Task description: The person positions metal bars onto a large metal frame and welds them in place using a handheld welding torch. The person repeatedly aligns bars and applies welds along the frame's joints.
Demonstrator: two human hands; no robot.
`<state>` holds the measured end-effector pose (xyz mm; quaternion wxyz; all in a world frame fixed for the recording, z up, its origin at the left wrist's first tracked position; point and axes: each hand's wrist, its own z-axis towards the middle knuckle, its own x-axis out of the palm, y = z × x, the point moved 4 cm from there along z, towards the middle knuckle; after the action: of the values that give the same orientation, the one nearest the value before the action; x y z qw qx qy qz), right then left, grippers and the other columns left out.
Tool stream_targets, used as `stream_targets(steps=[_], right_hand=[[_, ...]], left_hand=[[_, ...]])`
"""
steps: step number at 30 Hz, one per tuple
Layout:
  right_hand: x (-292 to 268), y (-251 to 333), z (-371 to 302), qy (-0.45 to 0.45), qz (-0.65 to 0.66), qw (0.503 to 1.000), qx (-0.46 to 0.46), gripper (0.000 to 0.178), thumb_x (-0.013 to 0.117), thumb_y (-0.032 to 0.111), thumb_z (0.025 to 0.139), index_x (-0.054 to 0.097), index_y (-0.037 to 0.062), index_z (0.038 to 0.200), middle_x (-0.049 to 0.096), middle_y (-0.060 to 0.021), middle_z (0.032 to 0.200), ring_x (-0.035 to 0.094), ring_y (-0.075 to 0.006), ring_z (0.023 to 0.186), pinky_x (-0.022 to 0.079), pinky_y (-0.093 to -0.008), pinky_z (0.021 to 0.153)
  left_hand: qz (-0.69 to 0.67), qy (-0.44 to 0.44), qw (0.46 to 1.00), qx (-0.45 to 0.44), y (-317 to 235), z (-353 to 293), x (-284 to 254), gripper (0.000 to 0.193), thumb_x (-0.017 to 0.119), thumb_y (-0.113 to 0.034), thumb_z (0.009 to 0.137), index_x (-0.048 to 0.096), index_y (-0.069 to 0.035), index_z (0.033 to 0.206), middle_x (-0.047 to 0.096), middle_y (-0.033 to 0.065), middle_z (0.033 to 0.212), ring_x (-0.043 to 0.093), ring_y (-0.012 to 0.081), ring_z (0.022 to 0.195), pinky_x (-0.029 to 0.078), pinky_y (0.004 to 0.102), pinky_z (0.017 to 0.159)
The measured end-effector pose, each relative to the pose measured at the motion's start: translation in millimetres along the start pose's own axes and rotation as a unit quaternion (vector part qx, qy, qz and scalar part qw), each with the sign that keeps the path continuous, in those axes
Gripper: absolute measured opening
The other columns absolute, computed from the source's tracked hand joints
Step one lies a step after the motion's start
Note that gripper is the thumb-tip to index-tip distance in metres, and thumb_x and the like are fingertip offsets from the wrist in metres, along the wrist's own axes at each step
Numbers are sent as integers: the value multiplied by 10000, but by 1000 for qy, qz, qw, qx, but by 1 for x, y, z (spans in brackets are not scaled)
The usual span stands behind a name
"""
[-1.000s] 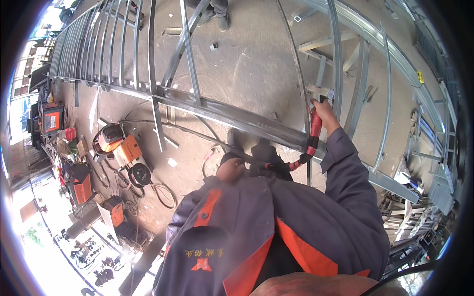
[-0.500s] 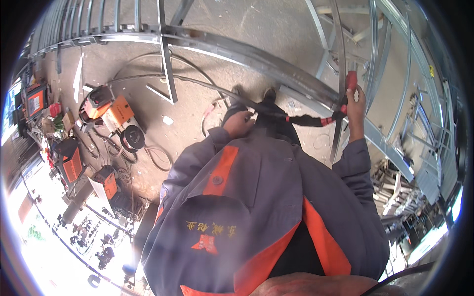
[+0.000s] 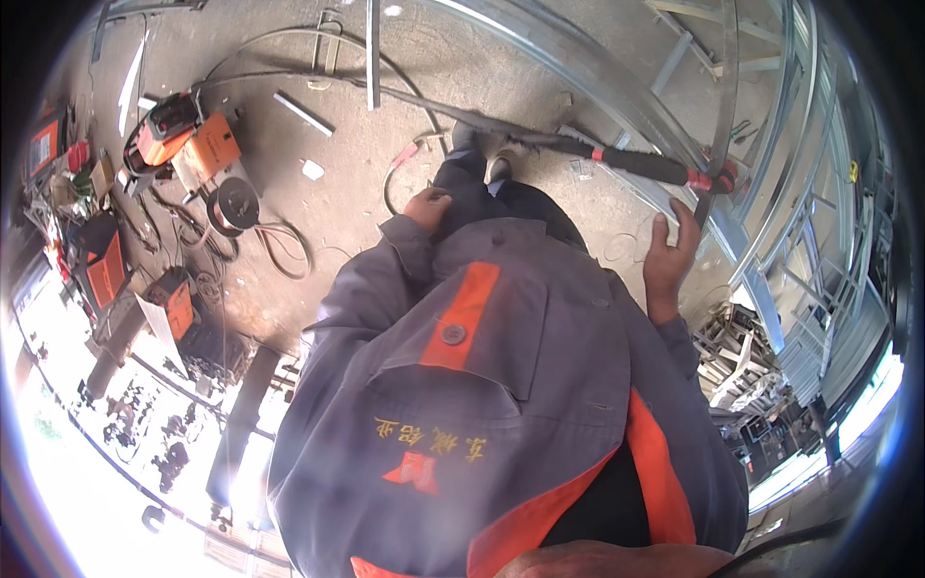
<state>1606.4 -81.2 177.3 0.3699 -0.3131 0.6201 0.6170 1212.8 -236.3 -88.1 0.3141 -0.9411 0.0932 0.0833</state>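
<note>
My right hand is raised with its fingers apart and holds nothing. Just beyond its fingertips is a red-handled welding torch at the upright metal bar, apart from my hand. From the torch a black-sleeved cable runs left across the space in front of my feet. My left hand lies against my dark trouser leg, its fingers partly hidden and loosely bent, with no object visible in it.
A curved metal rail crosses ahead, and long metal profiles stand at the right. On the left floor sit an orange wire feeder with a black spool, looped cables and an orange machine. Metal offcuts lie about.
My right hand has let go of the welding torch and drawn back from it. My left hand has shifted left along my leg. The view has moved, and the cable now stretches farther right.
</note>
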Motion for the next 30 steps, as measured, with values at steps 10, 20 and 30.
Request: stream_targets(steps=[10, 20, 30], right_hand=[[96, 7, -61, 234, 124, 963, -44, 300, 684, 142, 952, 681, 38, 1233, 707, -155, 1172, 663, -301, 1099, 504, -399, 972], [186, -12, -157, 381, 83, 913, 121, 382, 663, 257, 965, 669, 21, 1266, 732, -181, 1177, 707, -311, 1082, 534, -383, 947], [289, 7, -424, 504, -175, 846, -19, 398, 618, 312, 956, 696, 2, 1193, 697, -242, 1174, 680, -394, 1042, 535, -451, 890]], left_hand=[[-71, -134, 980, -132, 129, -125, 18, 569, 529, -468, 1039, 594, -28, 1395, 666, 233, 1319, 628, 332, 1257, 488, 402, 1042], [-19, -244, 963, -112, 258, -140, -46, 434, 596, -342, 994, 684, -31, 1285, 710, 229, 1225, 689, 336, 1141, 531, 415, 980], [-154, -189, 967, -69, 354, -143, -294, 498, 667, -328, 966, 617, -66, 1386, 702, 180, 1237, 679, 292, 1127, 522, 399, 978]])
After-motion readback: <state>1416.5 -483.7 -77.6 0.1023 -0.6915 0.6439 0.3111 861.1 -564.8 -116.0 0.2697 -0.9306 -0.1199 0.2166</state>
